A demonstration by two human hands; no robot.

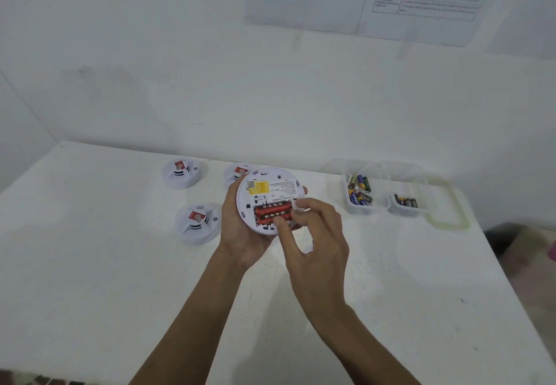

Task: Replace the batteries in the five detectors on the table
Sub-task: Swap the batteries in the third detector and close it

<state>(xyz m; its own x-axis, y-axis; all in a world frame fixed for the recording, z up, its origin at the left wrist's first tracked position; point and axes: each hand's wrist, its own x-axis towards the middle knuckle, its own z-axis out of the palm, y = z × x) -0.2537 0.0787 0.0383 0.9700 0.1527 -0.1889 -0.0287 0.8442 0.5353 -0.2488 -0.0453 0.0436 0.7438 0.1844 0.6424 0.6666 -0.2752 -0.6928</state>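
My left hand (pixel 240 234) grips a round white detector (pixel 270 187), held back side up above the table. Its battery bay is uncovered and holds two red batteries (pixel 272 213). My right hand (pixel 313 231) has its thumb and forefinger on the right end of the red batteries; a small white piece shows under its fingers. Three more white detectors lie on the table: one at the back left (pixel 180 172), one at the left (pixel 197 223), and one (pixel 237 172) partly hidden behind the held detector.
Two clear plastic tubs stand at the right: one (pixel 359 192) with several mixed batteries, one (pixel 406 202) with a few dark batteries. A clear lid (pixel 448 204) lies behind them. The white table (pixel 120 279) ends at its right edge, where floor shows.
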